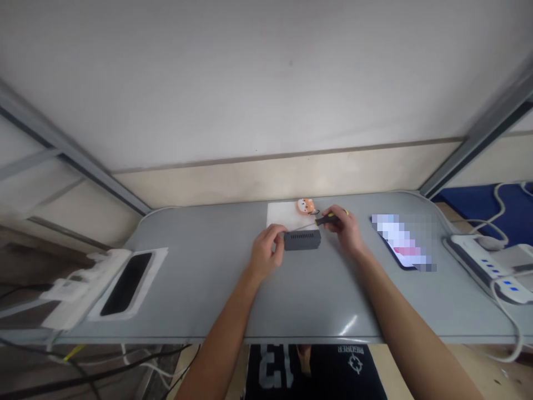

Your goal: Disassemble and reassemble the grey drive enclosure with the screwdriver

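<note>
A dark grey box (302, 240) with a row of slots lies on the grey table (200, 278) in front of me. My left hand (267, 250) is at the box's left end, its thumb and fingers closed around that end near the screwdriver's tip. In my right hand (342, 225) is a black and yellow screwdriver (325, 220). Its shaft points left over the box's top edge toward my left fingers. Behind the box lie a white sheet (278, 214) and an orange and white animal-face trinket (305, 206) with a dark loop.
A lit phone (400, 241) lies right of my right hand. Farther right stands a white power strip (478, 264) with cables. At the left, a dark phone (127, 283) rests on white paper beside another white power strip (87, 289). A wall (270, 178) borders the table's back.
</note>
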The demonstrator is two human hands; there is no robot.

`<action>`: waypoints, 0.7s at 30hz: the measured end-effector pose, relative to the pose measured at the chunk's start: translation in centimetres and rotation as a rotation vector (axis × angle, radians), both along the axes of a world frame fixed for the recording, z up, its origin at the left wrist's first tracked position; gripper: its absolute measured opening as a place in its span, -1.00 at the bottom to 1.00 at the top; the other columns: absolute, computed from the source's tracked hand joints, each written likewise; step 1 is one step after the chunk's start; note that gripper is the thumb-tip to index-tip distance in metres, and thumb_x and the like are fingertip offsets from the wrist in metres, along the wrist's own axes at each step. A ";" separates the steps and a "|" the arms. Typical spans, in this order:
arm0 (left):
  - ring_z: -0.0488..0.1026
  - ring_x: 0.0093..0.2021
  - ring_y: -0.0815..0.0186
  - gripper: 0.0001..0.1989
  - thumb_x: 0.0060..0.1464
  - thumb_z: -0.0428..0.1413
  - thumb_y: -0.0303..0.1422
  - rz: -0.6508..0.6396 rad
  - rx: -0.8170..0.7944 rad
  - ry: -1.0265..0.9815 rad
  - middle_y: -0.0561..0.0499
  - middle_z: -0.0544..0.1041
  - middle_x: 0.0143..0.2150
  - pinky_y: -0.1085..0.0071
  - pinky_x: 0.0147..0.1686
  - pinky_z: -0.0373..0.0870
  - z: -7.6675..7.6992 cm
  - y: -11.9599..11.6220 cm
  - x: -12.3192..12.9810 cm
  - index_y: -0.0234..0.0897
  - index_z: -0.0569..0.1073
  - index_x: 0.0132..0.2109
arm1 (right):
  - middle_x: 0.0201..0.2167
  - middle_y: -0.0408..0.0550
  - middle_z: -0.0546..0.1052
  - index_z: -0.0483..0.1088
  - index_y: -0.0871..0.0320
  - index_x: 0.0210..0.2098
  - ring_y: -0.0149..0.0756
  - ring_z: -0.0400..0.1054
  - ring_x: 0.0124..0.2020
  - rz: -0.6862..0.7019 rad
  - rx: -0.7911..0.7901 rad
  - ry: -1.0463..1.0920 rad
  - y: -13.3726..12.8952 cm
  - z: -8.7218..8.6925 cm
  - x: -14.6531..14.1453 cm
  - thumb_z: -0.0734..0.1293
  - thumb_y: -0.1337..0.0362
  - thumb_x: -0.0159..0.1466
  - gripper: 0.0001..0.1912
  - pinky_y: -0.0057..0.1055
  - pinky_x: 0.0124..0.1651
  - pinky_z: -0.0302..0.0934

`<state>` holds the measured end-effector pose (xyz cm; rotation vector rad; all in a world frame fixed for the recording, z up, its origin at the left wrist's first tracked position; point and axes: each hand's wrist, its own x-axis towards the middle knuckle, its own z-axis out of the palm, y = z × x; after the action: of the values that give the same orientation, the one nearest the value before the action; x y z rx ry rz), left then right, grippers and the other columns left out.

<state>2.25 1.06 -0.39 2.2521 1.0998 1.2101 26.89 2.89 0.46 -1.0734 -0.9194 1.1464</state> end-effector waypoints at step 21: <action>0.48 0.01 0.23 -0.65 0.46 -0.22 -0.32 0.114 0.012 -0.059 -0.16 0.50 0.08 0.27 0.04 0.40 -0.2 0.7 -1.3 -0.19 0.33 0.21 | -0.16 0.00 0.63 0.52 0.08 -0.15 -0.23 0.45 -0.21 0.212 -0.025 -0.277 -0.2 -1.5 -2.3 0.34 -0.23 0.28 -0.50 -0.39 -0.22 0.28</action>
<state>0.94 1.75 -0.58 2.1740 1.2154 1.3217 24.61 2.66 -1.08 -1.1954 -1.2626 1.2020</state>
